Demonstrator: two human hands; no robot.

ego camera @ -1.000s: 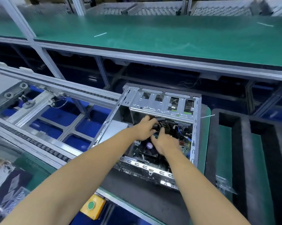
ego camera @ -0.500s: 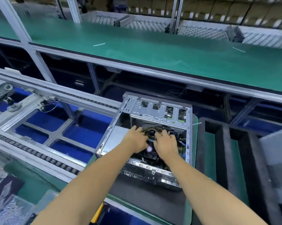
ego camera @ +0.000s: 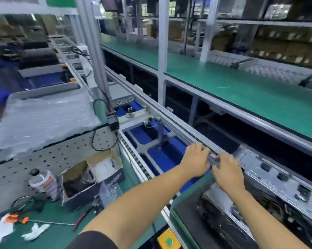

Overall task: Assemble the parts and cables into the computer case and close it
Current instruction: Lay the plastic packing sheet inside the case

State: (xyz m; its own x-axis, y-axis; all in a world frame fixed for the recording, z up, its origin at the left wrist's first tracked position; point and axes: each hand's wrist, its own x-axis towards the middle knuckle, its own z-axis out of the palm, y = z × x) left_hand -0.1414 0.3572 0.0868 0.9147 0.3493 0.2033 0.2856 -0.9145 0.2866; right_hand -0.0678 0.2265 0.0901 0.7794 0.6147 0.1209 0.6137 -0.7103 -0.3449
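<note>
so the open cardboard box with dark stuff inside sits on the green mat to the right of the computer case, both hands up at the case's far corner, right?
Not quite. In the head view the open cardboard box sits left of the silver metal computer case, not right. The rest holds: the left hand and right hand are both at the case's far corner.

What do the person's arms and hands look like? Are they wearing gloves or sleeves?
No gloves: both the left hand and the right hand are bare, and so are both forearms. No watch, ring or bracelet shows. The only clothing in view is a dark sleeve at the bottom of the picture, short enough to leave the left forearm uncovered. Any sleeve on the right arm is out of the frame.
</note>
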